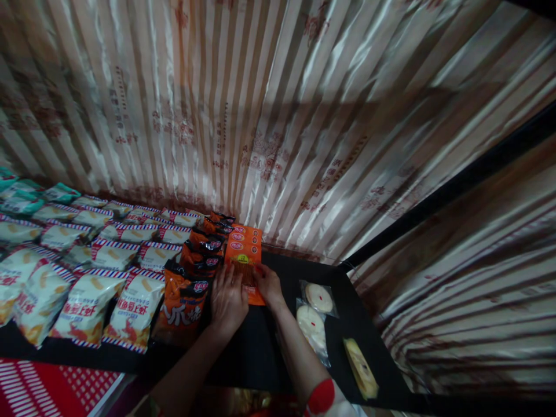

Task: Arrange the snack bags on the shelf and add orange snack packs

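Observation:
A flat orange snack packet [244,238] with a yellow label and a brown, see-through lower part lies on the black table, beside a row of orange-and-black bags. My left hand [229,294] is closed on its lower left side, fingers pointing away from me. On the right edge, my right hand [267,285] grips the same packet with bent fingers. Both hands partly cover its lower half. Closest to my left hand stands an orange-and-black snack bag [182,304], the front one of its row.
Rows of white snack bags [132,307] fill the left, with green bags [21,200] beyond. Right of my arm lie two wrapped round white items [319,298] and a yellowish wrapped item [360,369]. A pleated curtain [269,116] hangs behind; a dark bar [434,200] slants at right. A red crate [56,388] sits front left.

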### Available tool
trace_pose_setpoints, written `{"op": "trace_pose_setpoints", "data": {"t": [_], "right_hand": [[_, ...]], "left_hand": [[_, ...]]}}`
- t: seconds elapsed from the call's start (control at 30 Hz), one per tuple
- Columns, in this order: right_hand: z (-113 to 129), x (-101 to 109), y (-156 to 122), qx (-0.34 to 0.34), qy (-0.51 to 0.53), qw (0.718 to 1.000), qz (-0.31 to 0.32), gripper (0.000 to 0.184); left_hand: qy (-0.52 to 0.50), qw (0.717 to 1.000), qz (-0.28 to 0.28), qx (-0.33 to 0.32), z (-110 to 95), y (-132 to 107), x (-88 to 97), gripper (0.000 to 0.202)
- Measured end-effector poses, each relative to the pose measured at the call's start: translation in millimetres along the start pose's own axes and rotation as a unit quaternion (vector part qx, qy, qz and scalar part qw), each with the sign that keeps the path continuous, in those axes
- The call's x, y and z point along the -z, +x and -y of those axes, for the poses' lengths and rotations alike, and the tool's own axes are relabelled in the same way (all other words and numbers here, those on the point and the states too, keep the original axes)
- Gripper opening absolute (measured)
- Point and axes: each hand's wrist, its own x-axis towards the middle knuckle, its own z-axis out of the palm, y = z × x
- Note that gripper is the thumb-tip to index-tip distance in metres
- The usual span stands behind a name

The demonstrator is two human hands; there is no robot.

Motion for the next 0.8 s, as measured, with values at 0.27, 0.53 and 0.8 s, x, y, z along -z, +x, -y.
{"op": "trace_pose_setpoints", "data": {"t": [0.27,0.53,0.8], "right_hand": [[-2.9,-2.3,7.6,0.007,0.006,1.0,0.001,0.035],[-8.3,-5.5,10.3,0.008,0.016,1.0,-0.007,0.037],[-6.3,-5.8,6.9,0.009,-0.002,1.0,-0.006,0.038]], "left_hand": [[0.013,0.999,0.015,-0.028,-0.3,-0.7,-5.4,0.036],[0.033,0.998,0.039,-0.047,2.2,-0.1,-10.8,0.036],[0.007,0.997,0.063,-0.047,2.8,-0.8,-13.3,0.038]]}}
